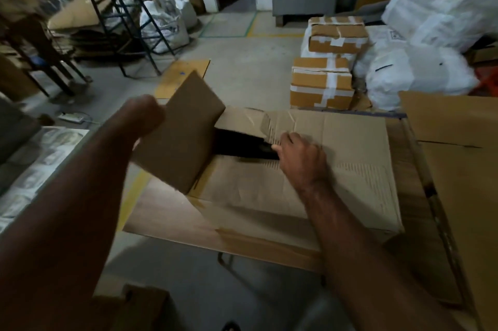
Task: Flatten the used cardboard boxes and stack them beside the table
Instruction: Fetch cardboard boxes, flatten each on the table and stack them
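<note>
Both hands grip the same cardboard box (310, 166). Left hand (147, 115) curls round the edge of the raised end flap (179, 134) — fingers hidden behind the flap, only wrist and knuckle side visible. Right hand (299, 158) has fingers hooked over the torn edge of the box's top panel, thumb side at the dark opening (242, 146) just right of the flap.

Box lies mostly collapsed, top panel near flat, on a pile of flattened cardboard sheets (215, 231) beneath it. That pile seems to rest on a support with a dark leg showing below its near edge; can't tell if it's the table.

Progress, my read: partway. This box is nearly flat but not finished — left flap stands up at an angle and the gap under the top panel is open. The sheets under it look like boxes already done. Whether that pile is the final stack beside the table, can't tell.

Right of the box: another large brown cardboard piece (458, 169), flaps open, probably waiting. Beyond the box on the floor: two taped cartons (322, 82), (338, 34) and white sacks (420, 72), apparently full, likely not part of the job. Far left of the box: metal racks (113, 7) with loose cardboard and more sacks. Bottom left, blurred brown cardboard (140, 309) — possibly another box left to do.
</note>
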